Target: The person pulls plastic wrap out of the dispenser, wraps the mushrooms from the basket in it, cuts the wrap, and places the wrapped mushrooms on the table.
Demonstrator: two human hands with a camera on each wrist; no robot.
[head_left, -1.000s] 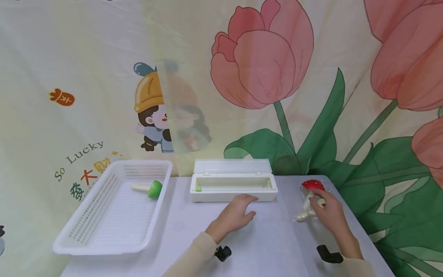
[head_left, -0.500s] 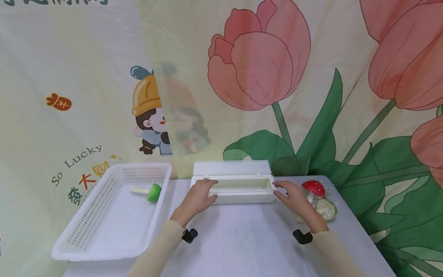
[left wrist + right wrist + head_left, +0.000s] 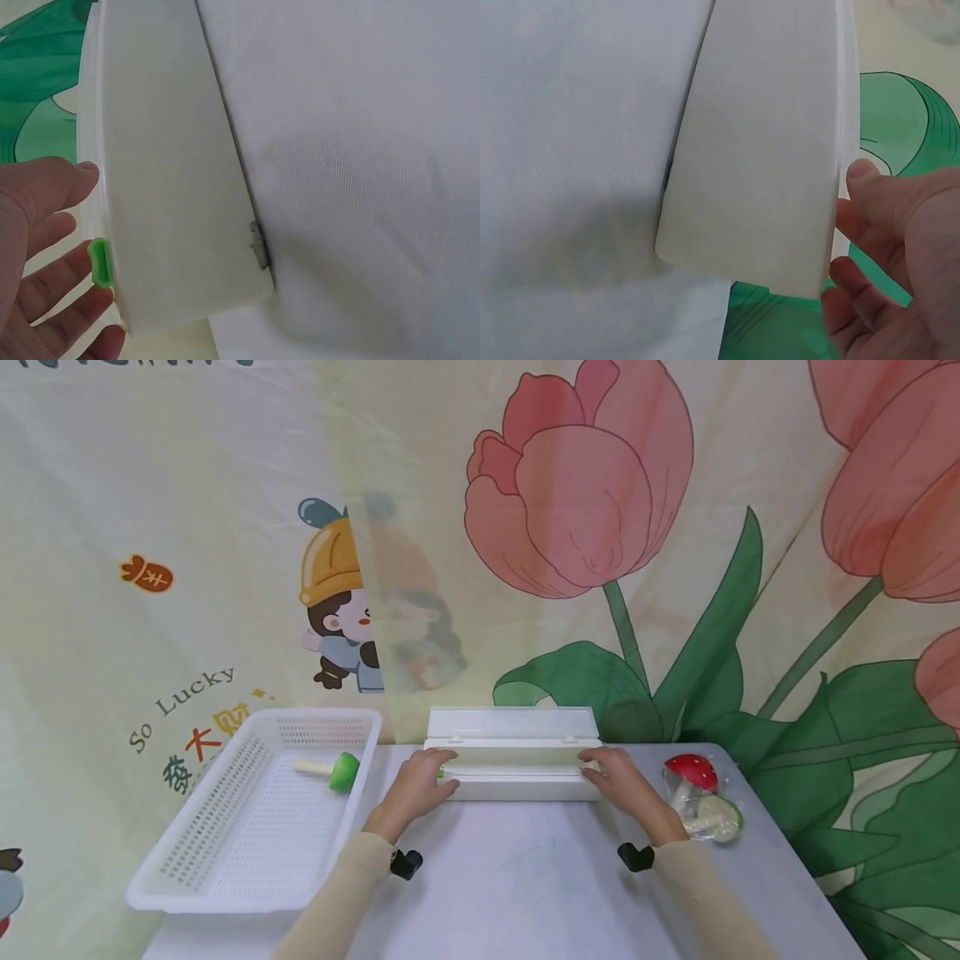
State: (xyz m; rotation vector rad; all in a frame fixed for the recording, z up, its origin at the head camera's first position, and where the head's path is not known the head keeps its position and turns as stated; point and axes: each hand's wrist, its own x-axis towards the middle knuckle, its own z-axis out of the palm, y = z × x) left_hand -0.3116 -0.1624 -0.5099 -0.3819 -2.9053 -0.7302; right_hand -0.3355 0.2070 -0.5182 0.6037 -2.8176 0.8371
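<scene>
A long white plastic box, which looks like a cling film dispenser, stands at the back of the table with its lid raised. My left hand is at the box's left end, thumb and forefinger apart. In the left wrist view, a small green slider on the box's upper edge sits beside those fingers. At the right end is my right hand, its bent fingers and thumb close to the upper edge. Whether either hand touches firmly is hard to tell. Neither plainly grips anything.
A white perforated basket on the left holds a toy with a green cap and pale stem. To the right lie a red-capped toy mushroom and a film-wrapped one. A printed curtain hangs behind the table.
My right hand has left the wrapped mushrooms and come left to the box's right end. My left hand has shifted left from the box's front to its left end.
</scene>
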